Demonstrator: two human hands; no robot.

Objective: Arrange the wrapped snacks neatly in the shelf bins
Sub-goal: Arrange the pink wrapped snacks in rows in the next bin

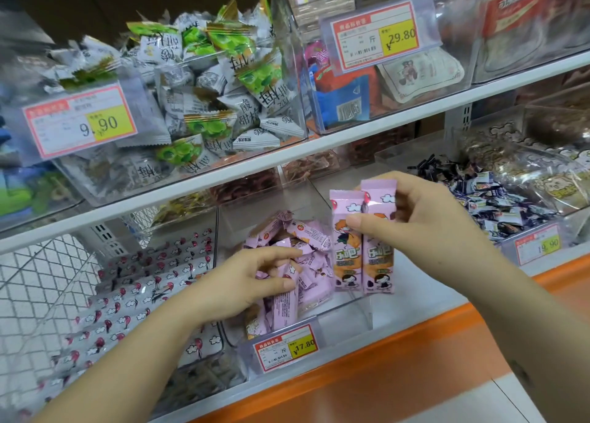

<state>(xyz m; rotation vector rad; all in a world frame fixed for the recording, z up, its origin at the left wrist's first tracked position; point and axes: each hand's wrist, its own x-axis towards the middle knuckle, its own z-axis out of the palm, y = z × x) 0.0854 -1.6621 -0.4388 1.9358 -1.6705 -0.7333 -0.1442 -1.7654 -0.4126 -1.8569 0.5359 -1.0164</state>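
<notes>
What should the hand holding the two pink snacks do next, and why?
Probably lower the two pink snacks upright into the bare right side of the clear bin. The right hand pinches them side by side, lined up, at that space, while the left hand grips another pack from the jumbled pile beside it.

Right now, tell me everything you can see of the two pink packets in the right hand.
The two pink packets are long, glossy wrappers, pink with an orange cartoon panel and green lettering. They stand upright, side by side, fronts toward the camera, at the right of the clear bin. The right hand pinches them, thumb across their fronts.
</notes>
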